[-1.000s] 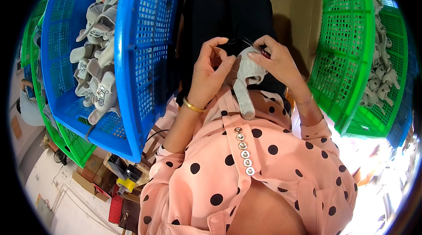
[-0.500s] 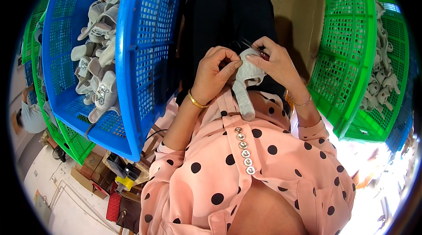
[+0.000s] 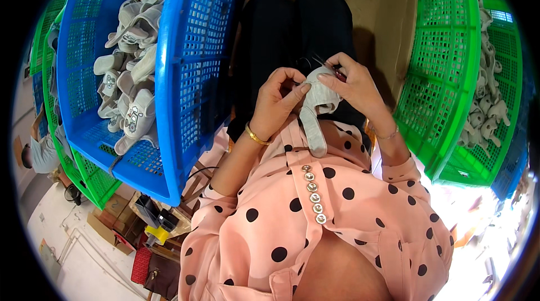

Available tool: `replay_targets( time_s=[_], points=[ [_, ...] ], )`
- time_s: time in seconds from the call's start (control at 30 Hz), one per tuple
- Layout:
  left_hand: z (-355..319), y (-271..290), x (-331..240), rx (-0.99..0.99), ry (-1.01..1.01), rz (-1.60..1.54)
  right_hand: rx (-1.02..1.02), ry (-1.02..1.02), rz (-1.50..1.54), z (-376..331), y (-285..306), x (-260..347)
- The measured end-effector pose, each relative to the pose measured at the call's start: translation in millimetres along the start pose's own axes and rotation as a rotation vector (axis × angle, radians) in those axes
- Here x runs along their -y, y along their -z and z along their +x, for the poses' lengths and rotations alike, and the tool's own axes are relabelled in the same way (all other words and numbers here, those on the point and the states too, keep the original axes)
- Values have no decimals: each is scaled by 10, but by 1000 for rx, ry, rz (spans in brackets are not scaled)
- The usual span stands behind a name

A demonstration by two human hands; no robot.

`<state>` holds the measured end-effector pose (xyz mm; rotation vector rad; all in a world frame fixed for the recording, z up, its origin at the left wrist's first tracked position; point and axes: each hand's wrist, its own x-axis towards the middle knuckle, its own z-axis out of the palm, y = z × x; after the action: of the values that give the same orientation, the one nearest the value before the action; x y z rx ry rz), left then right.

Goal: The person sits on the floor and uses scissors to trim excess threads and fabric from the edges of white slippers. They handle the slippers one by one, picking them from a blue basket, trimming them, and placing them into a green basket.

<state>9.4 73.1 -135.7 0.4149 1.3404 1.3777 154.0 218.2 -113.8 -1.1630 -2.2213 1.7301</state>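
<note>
Over my lap I hold a small light-grey cloth piece [image 3: 319,95] with a curved body and a long strap hanging toward my blouse. My left hand [image 3: 275,103] pinches its left edge between thumb and fingers. My right hand [image 3: 360,90] grips the upper right side, thumb lying on the cloth. Tucked in that same hand is a pair of small scissors [image 3: 341,76] with a dark red handle; thin dark tips point up and left past the cloth. The palm and fingers hide most of the scissors.
To my left, a blue plastic basket [image 3: 163,76] holds many grey cloth pieces [image 3: 135,112] with printed pictures. Green baskets [image 3: 439,70] at my right hold more grey pieces [image 3: 488,115]. A cardboard surface [image 3: 388,14] lies beyond my knees. Another person [image 3: 42,155] is at far left.
Both hands keep their hold on the cloth and have shifted slightly right and down in the picture. The left thumb and the scissors stay close to the cloth's upper edge.
</note>
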Motion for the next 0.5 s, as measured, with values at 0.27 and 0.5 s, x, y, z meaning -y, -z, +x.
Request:
replay_targets(
  time_s=[0.27,0.5],
  points=[
    [15,14,-82,-20,-249,363,-4,19,0,-10,-9,-37],
    [-19,-73,-93,-102,-357,469,2,-6,-112,0,14,28]
  ],
)
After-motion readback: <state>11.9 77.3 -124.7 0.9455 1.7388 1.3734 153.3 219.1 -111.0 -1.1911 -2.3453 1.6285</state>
